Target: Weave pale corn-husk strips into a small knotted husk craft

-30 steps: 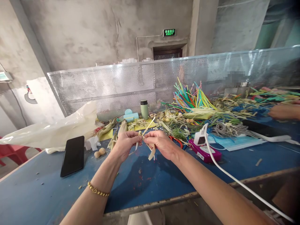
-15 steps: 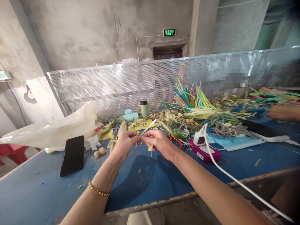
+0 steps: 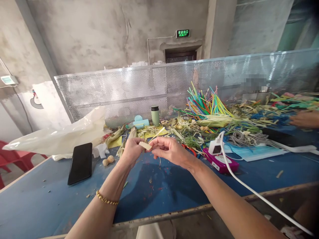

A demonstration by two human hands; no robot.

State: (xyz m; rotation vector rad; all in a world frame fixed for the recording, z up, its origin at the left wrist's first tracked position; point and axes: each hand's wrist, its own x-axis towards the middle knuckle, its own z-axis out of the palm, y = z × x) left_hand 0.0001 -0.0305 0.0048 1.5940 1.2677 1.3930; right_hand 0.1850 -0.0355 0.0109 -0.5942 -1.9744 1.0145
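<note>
Close together above the middle of the table [image 3: 159,196], both hands are closed on a pale strip of what looks like dried corn husk [image 3: 145,145]. My left hand [image 3: 131,152] pinches it between thumb and fingers; a gold beaded bracelet [image 3: 106,199] circles that wrist. The fingers of my right hand [image 3: 171,151] press on the strip's right side, and a narrow stalk of the same pale colour sticks up past them. A thin thread-like end hangs below. My fingertips partly hide the strip. Behind my hands lies a heap of dried husks and green strands [image 3: 189,136].
A black phone [image 3: 80,163] and two small round tan balls [image 3: 108,160] lie left. Farther back stand a green bottle [image 3: 155,117] and colourful sticks [image 3: 206,103]. A purple box [image 3: 220,161] with a white cable sits right. Another person's hand [image 3: 305,119] is at far right.
The wide flap of the husk strip that hung below my right hand now lies up across my left fingertips. The whole view has shifted slightly, and both hands stay together.
</note>
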